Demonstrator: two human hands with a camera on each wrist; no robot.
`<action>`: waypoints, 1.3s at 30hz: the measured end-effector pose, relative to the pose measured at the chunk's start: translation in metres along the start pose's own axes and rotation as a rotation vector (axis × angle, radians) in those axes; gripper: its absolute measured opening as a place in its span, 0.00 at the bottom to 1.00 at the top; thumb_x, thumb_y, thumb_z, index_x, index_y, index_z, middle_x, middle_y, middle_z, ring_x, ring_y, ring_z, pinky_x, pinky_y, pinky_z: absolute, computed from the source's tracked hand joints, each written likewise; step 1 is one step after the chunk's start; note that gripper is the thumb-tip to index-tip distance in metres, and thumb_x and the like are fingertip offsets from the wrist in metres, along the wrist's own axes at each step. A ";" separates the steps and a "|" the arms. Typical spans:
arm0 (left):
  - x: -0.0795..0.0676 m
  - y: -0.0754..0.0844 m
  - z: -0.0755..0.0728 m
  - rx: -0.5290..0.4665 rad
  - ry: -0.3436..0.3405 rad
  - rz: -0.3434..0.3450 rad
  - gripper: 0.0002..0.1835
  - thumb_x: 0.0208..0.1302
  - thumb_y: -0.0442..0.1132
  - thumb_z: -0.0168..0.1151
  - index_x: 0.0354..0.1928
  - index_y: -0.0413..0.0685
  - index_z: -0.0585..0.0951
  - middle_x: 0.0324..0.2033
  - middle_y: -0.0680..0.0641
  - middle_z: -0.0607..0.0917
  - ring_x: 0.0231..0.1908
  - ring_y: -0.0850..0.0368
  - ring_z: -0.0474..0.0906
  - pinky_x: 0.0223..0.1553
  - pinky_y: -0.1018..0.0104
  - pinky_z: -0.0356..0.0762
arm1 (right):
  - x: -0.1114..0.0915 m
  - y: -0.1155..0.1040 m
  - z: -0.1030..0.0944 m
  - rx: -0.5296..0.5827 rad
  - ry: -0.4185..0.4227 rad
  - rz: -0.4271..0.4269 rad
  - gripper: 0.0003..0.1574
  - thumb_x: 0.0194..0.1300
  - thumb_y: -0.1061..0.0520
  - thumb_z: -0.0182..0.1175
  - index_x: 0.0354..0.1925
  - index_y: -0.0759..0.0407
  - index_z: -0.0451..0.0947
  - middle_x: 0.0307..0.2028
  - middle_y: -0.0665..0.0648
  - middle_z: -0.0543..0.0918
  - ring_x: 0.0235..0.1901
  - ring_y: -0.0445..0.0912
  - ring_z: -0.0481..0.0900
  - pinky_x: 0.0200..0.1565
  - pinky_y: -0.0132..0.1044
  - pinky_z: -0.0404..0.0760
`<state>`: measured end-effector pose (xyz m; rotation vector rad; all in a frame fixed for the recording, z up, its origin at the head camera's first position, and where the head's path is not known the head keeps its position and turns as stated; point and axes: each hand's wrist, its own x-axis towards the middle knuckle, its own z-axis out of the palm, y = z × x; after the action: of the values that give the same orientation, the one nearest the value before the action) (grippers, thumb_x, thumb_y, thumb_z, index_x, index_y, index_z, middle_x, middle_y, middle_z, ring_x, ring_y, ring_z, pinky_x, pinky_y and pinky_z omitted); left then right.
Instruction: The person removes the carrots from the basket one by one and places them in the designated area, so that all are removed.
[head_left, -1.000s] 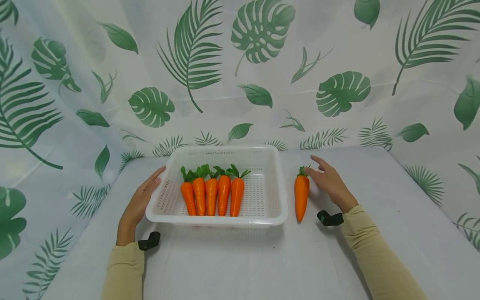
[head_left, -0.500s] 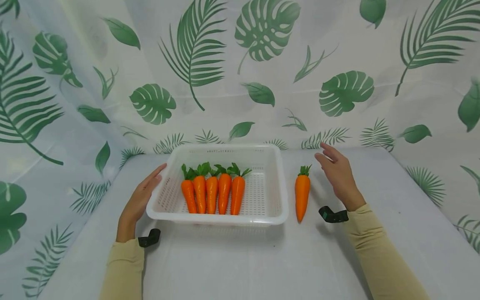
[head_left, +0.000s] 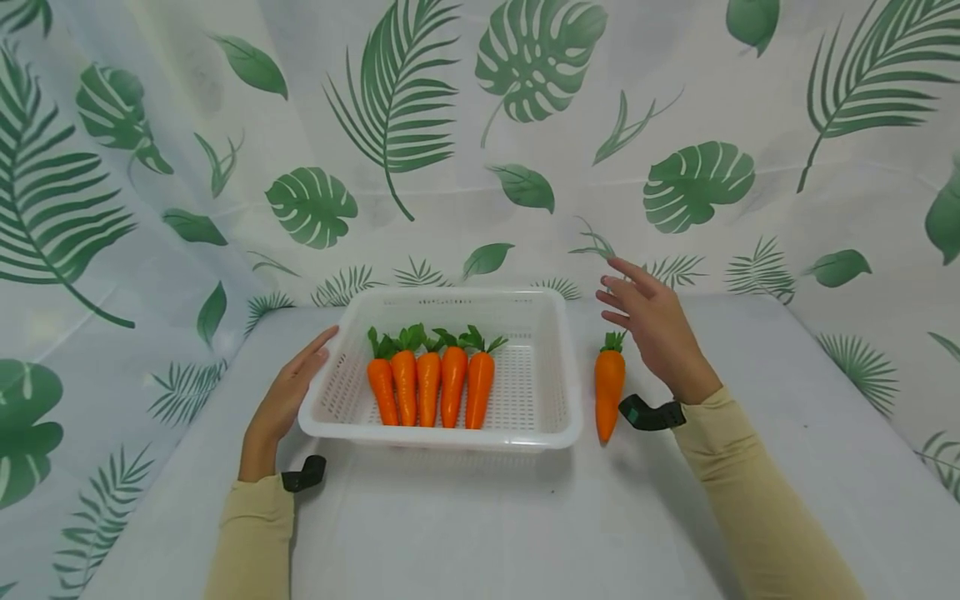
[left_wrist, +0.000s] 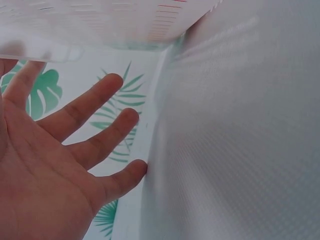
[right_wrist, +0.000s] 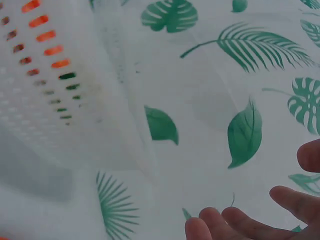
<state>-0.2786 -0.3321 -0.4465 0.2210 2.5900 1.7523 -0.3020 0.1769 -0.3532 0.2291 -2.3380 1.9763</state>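
A white plastic basket [head_left: 442,439] with slotted walls stands on the table. Several orange carrots [head_left: 428,387] with green tops lie side by side in its left and middle part. My left hand [head_left: 288,392] rests at the basket's left rim, and the left wrist view shows its fingers [left_wrist: 95,100] spread out beneath that rim. Outside the basket, to its right, a single carrot [head_left: 609,392] lies with its tip toward me. Above and right of that carrot's leaves my right hand [head_left: 656,329] is raised, fingers extended and holding nothing.
A white cloth covers the table [head_left: 450,525]. Behind it and on the left hangs a white curtain [head_left: 450,125] printed with green leaves. Each wrist wears a small black camera mount [head_left: 651,414].
My right hand has let go of the single carrot's top, lifted off and then swung over to the left, above its leaves. My left hand stays at the basket rim.
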 end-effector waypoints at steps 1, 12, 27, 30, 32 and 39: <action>0.000 0.000 0.000 0.001 0.001 0.000 0.33 0.88 0.58 0.42 0.87 0.61 0.56 0.82 0.45 0.61 0.71 0.42 0.67 0.56 0.74 0.74 | 0.001 -0.004 0.002 0.019 -0.017 0.003 0.41 0.86 0.42 0.50 0.86 0.55 0.54 0.79 0.67 0.64 0.75 0.63 0.67 0.71 0.56 0.69; -0.001 0.000 0.001 -0.003 -0.003 -0.012 0.33 0.88 0.58 0.42 0.87 0.60 0.56 0.83 0.46 0.59 0.75 0.42 0.63 0.67 0.58 0.70 | 0.010 -0.029 0.027 0.059 -0.128 0.040 0.42 0.86 0.41 0.51 0.86 0.53 0.54 0.80 0.65 0.64 0.76 0.59 0.66 0.73 0.54 0.66; -0.001 0.000 0.001 -0.004 0.004 -0.011 0.33 0.87 0.58 0.43 0.87 0.62 0.57 0.82 0.45 0.61 0.71 0.41 0.68 0.55 0.73 0.75 | 0.028 -0.024 0.061 0.109 -0.191 0.089 0.38 0.86 0.46 0.51 0.85 0.55 0.58 0.78 0.67 0.67 0.75 0.62 0.68 0.73 0.55 0.68; 0.000 0.000 0.001 0.011 0.006 -0.011 0.33 0.87 0.58 0.43 0.87 0.62 0.57 0.82 0.45 0.60 0.72 0.41 0.67 0.56 0.73 0.74 | 0.029 -0.021 0.067 0.111 -0.192 0.105 0.37 0.86 0.47 0.51 0.84 0.56 0.58 0.77 0.67 0.67 0.74 0.62 0.68 0.73 0.55 0.68; 0.000 0.000 0.001 0.017 0.007 -0.014 0.33 0.87 0.58 0.43 0.87 0.62 0.57 0.82 0.45 0.60 0.72 0.41 0.67 0.57 0.72 0.73 | 0.030 -0.018 0.070 0.113 -0.198 0.110 0.38 0.86 0.47 0.51 0.84 0.56 0.58 0.78 0.67 0.66 0.75 0.63 0.67 0.73 0.55 0.67; 0.000 -0.001 0.001 0.015 0.013 -0.015 0.33 0.87 0.59 0.43 0.87 0.60 0.57 0.82 0.43 0.61 0.70 0.40 0.68 0.56 0.72 0.75 | 0.034 -0.010 0.078 0.099 -0.210 0.121 0.37 0.86 0.47 0.52 0.84 0.57 0.59 0.78 0.68 0.66 0.75 0.64 0.67 0.73 0.57 0.67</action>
<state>-0.2786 -0.3314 -0.4476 0.1900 2.6078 1.7353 -0.3304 0.0961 -0.3516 0.3238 -2.4325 2.2294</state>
